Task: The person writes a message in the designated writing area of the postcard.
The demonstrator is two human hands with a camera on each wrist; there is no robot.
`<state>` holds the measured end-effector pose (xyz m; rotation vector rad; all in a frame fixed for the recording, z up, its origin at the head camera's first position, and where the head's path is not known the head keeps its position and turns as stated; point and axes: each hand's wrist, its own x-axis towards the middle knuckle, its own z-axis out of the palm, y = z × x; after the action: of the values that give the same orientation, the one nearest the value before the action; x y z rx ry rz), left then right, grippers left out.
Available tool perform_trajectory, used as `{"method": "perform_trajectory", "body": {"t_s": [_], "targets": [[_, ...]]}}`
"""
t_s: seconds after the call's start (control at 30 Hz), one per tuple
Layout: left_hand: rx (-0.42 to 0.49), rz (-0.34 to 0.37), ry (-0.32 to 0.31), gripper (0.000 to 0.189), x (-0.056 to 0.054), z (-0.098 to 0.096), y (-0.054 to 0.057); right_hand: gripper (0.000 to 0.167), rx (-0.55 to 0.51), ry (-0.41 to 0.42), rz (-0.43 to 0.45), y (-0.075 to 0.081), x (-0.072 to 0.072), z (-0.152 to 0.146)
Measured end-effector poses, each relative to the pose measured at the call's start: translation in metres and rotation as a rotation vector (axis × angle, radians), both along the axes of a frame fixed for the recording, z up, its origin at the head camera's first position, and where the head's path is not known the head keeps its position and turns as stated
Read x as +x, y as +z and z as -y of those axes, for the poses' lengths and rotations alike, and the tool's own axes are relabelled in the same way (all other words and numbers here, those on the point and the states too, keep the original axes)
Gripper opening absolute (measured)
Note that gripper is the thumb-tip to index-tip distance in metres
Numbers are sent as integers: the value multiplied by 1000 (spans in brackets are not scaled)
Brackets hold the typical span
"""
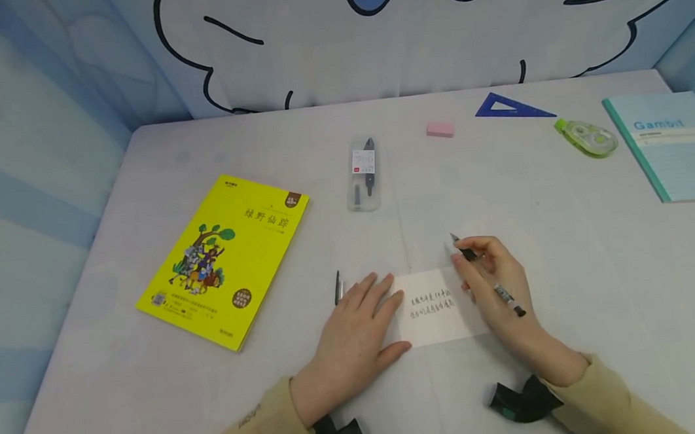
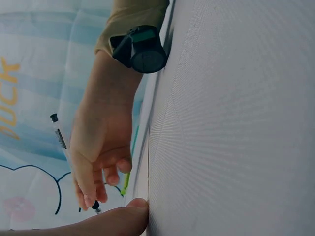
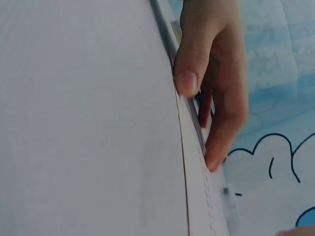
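In the head view a white sheet of paper [image 1: 430, 330] bears two lines of handwriting. My left hand [image 1: 356, 338] lies over its left edge, fingers spread and fairly straight; the thumb [image 2: 118, 221] presses down in the left wrist view. Above the right part of the sheet, my right hand [image 1: 495, 288] holds a gel pen [image 1: 508, 299] with black ends between thumb and fingers. The pen's tip points up and away, off the paper. Just left of my left fingers lies a slim dark and clear piece [image 1: 337, 288], apparently the pen cap.
A yellow book [image 1: 226, 263] lies at left. Farther back are a compass in a clear case [image 1: 363, 177], a pink eraser [image 1: 440, 129], a blue set square [image 1: 515, 108] and green correction tape [image 1: 588, 139]. A pale-blue notebook [image 1: 674, 154] lies at the right edge.
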<state>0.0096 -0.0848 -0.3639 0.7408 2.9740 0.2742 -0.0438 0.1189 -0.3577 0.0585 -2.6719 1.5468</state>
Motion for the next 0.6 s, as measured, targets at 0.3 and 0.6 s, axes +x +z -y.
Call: {"method": "perform_trajectory", "body": {"t_s": [0.3,0.6], "targets": [[13,28,22,70,0,0,1,37,534,409,-387,11,-1,-25],[30,72,23,69,0,1,3,35,662,599,-279,8,-1,-37]]}}
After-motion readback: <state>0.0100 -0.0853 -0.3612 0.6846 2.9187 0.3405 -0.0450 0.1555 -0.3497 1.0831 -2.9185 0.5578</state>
